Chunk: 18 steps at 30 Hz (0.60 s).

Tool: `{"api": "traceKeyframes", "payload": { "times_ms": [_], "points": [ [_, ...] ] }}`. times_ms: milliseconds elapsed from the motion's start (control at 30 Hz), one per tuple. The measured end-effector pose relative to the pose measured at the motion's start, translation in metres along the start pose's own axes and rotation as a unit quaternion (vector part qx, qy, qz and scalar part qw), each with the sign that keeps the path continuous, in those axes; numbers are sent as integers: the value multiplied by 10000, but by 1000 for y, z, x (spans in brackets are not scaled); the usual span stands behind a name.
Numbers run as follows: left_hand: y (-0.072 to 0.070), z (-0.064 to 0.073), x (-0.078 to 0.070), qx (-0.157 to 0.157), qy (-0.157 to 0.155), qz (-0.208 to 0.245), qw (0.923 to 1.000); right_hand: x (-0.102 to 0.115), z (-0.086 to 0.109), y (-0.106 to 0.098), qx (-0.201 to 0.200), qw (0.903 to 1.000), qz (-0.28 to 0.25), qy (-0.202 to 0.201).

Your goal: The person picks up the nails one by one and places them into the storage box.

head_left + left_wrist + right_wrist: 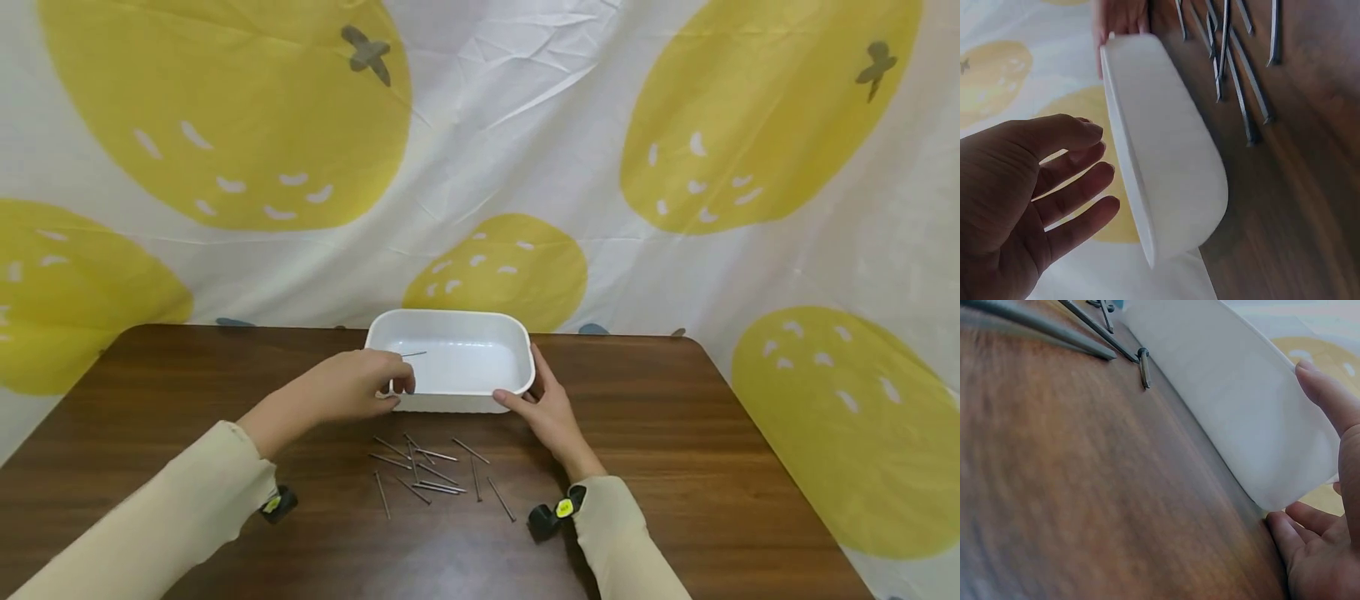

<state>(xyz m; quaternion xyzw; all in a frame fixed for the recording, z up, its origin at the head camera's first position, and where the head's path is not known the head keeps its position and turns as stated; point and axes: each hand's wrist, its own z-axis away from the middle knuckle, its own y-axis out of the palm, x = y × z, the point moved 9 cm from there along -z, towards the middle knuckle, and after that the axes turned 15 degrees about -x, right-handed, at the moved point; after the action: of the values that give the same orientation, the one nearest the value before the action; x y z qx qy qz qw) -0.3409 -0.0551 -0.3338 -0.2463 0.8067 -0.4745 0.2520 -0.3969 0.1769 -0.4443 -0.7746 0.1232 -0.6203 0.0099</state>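
Observation:
A white rectangular plastic container (450, 403) stands towards the back of the brown table. My right hand (553, 408) grips its right front corner, thumb at the rim and fingers around the end wall, as the right wrist view also shows. Over the container's left front rim is my left hand (366, 383). In the left wrist view that hand (1054, 187) has loosely bent, parted fingers with nothing between them. One thin nail (414, 354) shows inside the container, just beyond the left fingers. Several loose metal nails (501, 499) lie scattered on the table in front of the container.
The wooden table (712, 467) reaches back to a white cloth (517, 108) printed with yellow fruit, which hangs behind it. A black wrist camera (279, 504) is strapped to the left wrist and another wrist camera (546, 522) to the right.

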Motion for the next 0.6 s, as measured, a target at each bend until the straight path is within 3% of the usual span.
{"api": "traceKeyframes", "payload": {
  "times_ms": [333, 600],
  "points": [
    [1, 29, -31, -67, 331, -43, 9994, 1, 1, 1, 40, 10000, -54, -14],
    [20, 46, -48, 263, 870, 183, 9957, 2, 1, 1, 36, 10000, -8, -18]
  ]
}}
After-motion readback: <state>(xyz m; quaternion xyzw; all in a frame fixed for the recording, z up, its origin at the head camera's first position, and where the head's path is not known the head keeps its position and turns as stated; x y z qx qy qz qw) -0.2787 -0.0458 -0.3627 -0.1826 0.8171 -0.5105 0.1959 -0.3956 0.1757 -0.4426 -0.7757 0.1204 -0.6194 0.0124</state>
